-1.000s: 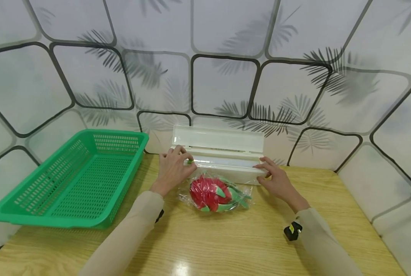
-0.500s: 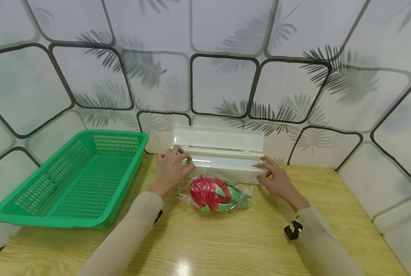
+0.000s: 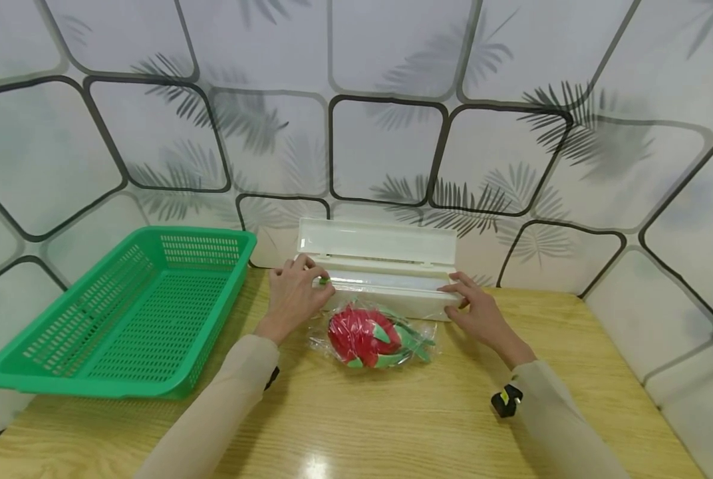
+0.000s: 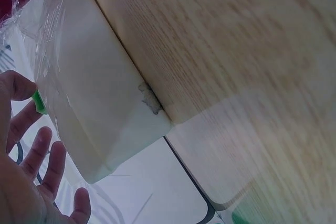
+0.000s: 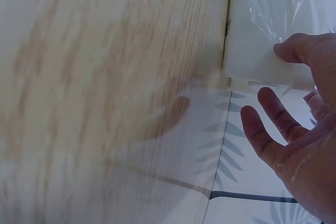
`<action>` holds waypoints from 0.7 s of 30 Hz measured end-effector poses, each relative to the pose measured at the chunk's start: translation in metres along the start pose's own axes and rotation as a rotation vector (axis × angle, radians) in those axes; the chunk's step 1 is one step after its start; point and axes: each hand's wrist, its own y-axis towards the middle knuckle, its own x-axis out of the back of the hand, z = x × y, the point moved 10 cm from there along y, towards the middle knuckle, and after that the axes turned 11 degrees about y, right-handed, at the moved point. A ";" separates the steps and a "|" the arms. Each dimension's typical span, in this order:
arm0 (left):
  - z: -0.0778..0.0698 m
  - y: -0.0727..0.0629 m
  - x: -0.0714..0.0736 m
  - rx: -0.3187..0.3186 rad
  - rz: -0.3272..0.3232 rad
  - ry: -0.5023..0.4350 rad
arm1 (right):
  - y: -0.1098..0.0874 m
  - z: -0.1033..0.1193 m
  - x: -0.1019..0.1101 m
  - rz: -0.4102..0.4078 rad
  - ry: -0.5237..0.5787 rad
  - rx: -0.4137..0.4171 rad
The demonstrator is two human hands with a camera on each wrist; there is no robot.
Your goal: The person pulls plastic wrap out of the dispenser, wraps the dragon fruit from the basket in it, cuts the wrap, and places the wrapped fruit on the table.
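Observation:
A white cling film dispenser [image 3: 392, 303] stands on the table with its lid [image 3: 377, 241] raised and a roll of film [image 3: 386, 281] inside. At its left end my left hand [image 3: 296, 289] pinches a small green slider [image 4: 39, 102] between thumb and index finger; the other fingers are spread. My right hand [image 3: 482, 316] holds the right end, its thumb [image 5: 296, 48] pressed on the film-covered front and its index finger on the top edge. In front of the dispenser lies a red and green dragon fruit [image 3: 365, 336], loosely covered in clear film.
A green perforated plastic basket [image 3: 219, 319] stands to the left on the wooden table [image 3: 356, 419]. Behind the dispenser rises a patterned wall [image 3: 389, 150], which also closes off both sides.
My left hand has slid slightly left along the dispenser with the green slider. The right hand, dragon fruit and raised lid stay in place.

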 end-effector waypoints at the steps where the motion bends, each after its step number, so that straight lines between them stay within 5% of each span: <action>1: 0.001 0.000 0.000 0.003 0.002 0.000 | 0.000 0.000 0.000 0.001 0.001 -0.002; 21: 0.016 -0.006 0.003 0.065 -0.010 0.058 | 0.000 0.000 -0.001 -0.005 -0.001 0.004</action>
